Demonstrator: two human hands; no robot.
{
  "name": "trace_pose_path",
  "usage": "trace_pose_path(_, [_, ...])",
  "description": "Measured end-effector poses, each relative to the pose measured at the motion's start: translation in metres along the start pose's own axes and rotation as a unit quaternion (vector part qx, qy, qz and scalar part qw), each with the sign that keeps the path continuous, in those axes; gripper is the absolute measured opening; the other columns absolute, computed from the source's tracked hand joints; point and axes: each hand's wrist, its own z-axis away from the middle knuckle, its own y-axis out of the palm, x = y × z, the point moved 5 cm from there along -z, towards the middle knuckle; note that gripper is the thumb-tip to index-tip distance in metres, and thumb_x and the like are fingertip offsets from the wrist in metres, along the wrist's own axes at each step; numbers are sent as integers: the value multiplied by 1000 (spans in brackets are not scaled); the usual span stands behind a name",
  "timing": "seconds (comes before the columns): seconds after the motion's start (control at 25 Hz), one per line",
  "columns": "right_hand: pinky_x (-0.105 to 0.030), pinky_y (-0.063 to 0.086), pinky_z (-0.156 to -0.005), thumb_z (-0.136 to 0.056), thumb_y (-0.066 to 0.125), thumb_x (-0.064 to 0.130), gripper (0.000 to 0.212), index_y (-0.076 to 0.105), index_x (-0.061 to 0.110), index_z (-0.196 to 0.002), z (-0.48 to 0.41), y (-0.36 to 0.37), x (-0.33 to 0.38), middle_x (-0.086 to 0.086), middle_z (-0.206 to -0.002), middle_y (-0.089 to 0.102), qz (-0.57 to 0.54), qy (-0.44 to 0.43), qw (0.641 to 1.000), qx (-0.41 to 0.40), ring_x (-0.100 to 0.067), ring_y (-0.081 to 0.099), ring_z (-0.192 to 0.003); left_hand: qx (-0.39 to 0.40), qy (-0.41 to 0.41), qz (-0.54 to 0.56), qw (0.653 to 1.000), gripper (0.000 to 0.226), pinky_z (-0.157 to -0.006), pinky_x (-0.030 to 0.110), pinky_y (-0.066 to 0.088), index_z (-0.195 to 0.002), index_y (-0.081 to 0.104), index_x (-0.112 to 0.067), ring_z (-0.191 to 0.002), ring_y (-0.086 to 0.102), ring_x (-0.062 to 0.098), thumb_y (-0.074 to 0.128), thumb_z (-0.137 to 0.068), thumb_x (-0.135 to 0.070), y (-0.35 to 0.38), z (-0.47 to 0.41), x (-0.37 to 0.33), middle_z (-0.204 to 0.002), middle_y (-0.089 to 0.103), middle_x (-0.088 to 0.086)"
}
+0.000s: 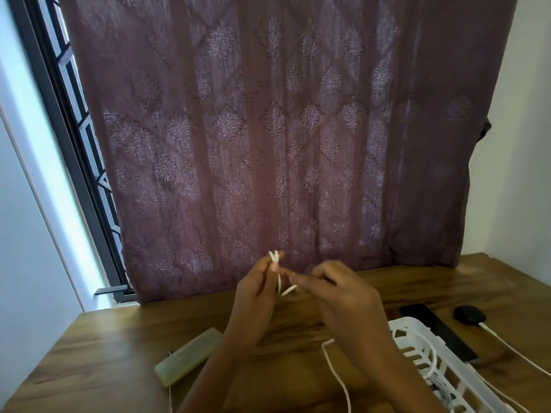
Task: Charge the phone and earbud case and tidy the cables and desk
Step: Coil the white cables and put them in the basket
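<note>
While the left hand (256,296) pinched a folded thin white cable (278,281), the right hand (343,296) gripped its loose end above the brown wooden desk (119,338).

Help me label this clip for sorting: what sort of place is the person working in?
Probably a room at home, at a desk by a window. A patterned curtain hangs behind the wooden desk, with a barred window beside it. A phone lies there while both hands fold a white cable.

Mauve damask curtain (283,138), white basket (423,350), white cable (337,374).
</note>
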Motion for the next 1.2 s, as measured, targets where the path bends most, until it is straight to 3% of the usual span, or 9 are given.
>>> trace_pose_path(0.16, [-16, 44, -61, -82, 57, 30, 20, 73, 18, -84, -20, -13, -16, 5, -74, 62, -60, 11, 997, -37, -6, 56, -70, 87, -75, 104, 988, 32, -50, 23, 38, -86, 61, -3, -52, 44, 14, 38, -93, -25, 19, 8, -9, -57, 57, 4])
trace_pose_path(0.28, [-15, 45, -62, -83, 51, 33, 25, 73, 22, -90, -28, -12, -35, 8, -78, 63, -90, 50, 995, -9, -3, 56, -70, 123, -98, 168, 973, 37, -45, 18, 28, -90, 65, -3, -43, 33, 8, 34, -93, -23, 26, 11, -19, -49, 50, 0])
trace_pose_path(0.36, [-23, 49, -63, -85, 48, 28, 27, 72, 25, -97, -29, -6, -44, 8, -81, 62, -139, 83, 987, 20, -6, 58, -71, 132, -108, 202, 964, 42, -47, 20, 26, -90, 66, -5, -41, 29, 6, 28, -98, -21, 29, 10, -24, -49, 47, -2])
trace_pose_path(0.52, [-33, 50, -73, -84, 50, 4, 38, 65, 22, -114, -29, 11, -52, 5, -88, 59, -161, 111, 978, 67, -14, 59, -82, 123, -121, 274, 946, 42, -46, 18, 30, -92, 65, -5, -39, 27, 4, 28, -99, -22, 34, 1, -30, -48, 47, -4])
trace_pose_path(0.64, [-30, 46, -83, -89, 50, 2, 36, 59, 14, -121, -29, 29, -63, -6, -108, 66, -125, 152, 977, 82, -23, 61, -98, 101, -103, 296, 944, 42, -44, 16, 35, -89, 65, -7, -39, 29, 3, 26, -100, -21, 31, -13, -35, -50, 48, -5])
trace_pose_path(0.72, [-27, 44, -76, -90, 48, 3, 32, 56, 11, -120, -22, 40, -68, -10, -105, 67, -112, 198, 970, 91, -26, 62, -95, 84, -90, 315, 941, 42, -45, 15, 36, -91, 64, -8, -39, 31, 3, 25, -100, -21, 28, -19, -40, -51, 48, -6])
trace_pose_path(0.88, [-40, 52, -72, -90, 46, 3, 16, 42, 14, -102, 5, 55, -60, -7, -94, 66, -124, 235, 954, 140, -24, 64, -84, 32, -83, 366, 927, 39, -48, 14, 39, -100, 59, -7, -42, 36, 2, 24, -100, -23, 15, -20, -38, -53, 49, -8])
trace_pose_path(1.08, [-20, 43, -86, -81, 45, -18, 38, 67, 7, -100, 32, 62, -44, -4, -103, 61, -161, 181, 959, 148, -16, 56, -97, -38, -85, 425, 900, 37, -54, 14, 46, -102, 59, -6, -47, 44, 2, 27, -100, -24, 2, -8, -16, -59, 54, -8])
trace_pose_path(1.2, [-2, 37, -83, -75, 42, -26, 46, 69, 2, -98, 44, 62, -34, -1, -99, 61, -191, 181, 947, 184, -13, 57, -96, -69, -85, 444, 889, 34, -68, 16, 53, -102, 59, -4, -60, 59, 4, 30, -100, -21, 6, 5, 0, -68, 64, -5])
